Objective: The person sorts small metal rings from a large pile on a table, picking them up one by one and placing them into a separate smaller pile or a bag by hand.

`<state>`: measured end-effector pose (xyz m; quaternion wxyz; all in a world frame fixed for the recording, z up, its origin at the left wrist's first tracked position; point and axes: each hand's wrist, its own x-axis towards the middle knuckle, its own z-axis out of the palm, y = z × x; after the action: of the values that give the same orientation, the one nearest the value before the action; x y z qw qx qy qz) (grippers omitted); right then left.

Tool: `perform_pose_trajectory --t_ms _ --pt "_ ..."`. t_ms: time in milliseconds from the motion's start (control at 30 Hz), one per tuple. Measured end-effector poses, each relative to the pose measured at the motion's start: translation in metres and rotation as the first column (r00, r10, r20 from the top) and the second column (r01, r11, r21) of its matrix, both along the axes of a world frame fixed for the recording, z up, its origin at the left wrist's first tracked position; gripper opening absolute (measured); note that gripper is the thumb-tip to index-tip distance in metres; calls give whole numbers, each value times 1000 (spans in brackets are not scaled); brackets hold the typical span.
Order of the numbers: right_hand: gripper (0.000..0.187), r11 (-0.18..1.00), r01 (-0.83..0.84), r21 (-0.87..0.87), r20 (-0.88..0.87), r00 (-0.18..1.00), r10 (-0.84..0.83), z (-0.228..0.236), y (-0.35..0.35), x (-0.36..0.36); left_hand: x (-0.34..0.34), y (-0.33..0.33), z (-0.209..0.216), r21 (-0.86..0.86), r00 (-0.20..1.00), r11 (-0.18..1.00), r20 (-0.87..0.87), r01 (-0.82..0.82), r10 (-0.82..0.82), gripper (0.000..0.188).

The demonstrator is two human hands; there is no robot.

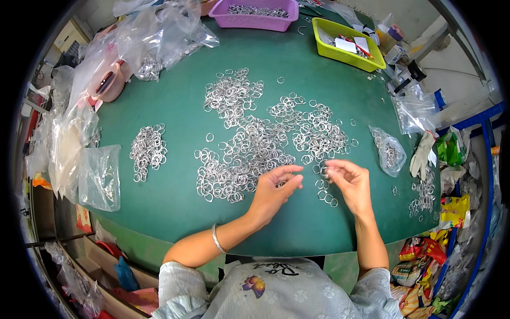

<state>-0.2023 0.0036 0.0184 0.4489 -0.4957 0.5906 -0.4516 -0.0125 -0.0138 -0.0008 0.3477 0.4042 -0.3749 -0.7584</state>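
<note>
Loose silver metal rings [241, 165] lie in a wide heap on the green tabletop in front of me. My left hand [273, 191] hovers at the heap's near right edge, thumb and fingers apart; some metal shows between them, and I cannot tell whether it lies in the palm. My right hand [350, 186] is closed in a pinch on a silver ring [324, 171]. Just left of that hand, a few rings [326, 199] lie in a short trail. Beyond my hands, another cluster of rings [321, 133] joins the heap. A silver bangle [218, 239] circles my left wrist.
A separate ring pile [149, 151] sits at left, near clear plastic bags [100, 178] and a pink container [110, 85]. Along the far side stand a purple tray [255, 21] and a yellow-green basket [348, 55]. At right are a bag of rings [388, 151] and a glove [422, 154].
</note>
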Motion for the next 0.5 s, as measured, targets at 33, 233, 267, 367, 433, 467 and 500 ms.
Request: perform_pose_trajectory --t_ms 33,233,267,367,433,467,500 --pt "15 997 -34 75 221 975 16 7 1 7 1 1 2 -81 1000 997 -7 -3 2 25" --pt "11 984 -133 117 588 808 39 10 8 29 6 5 9 -322 999 947 -42 8 -23 30" --pt "10 983 -136 123 593 804 38 10 9 31 8 5 11 -320 999 947 -39 4 -17 29" --pt "9 984 -128 124 593 804 30 11 11 36 12 6 15 -310 1000 951 -26 -8 0 25" --pt "9 983 -128 132 620 784 19 13 11 39 13 7 14 -291 1000 956 -6 -19 18 24" --pt "9 983 -126 136 633 774 12 13 12 40 13 8 13 -290 1000 957 -12 -20 17 23" --pt "9 983 -127 135 642 766 11 14 12 41 14 8 13 -291 1000 956 -17 -23 19 23"
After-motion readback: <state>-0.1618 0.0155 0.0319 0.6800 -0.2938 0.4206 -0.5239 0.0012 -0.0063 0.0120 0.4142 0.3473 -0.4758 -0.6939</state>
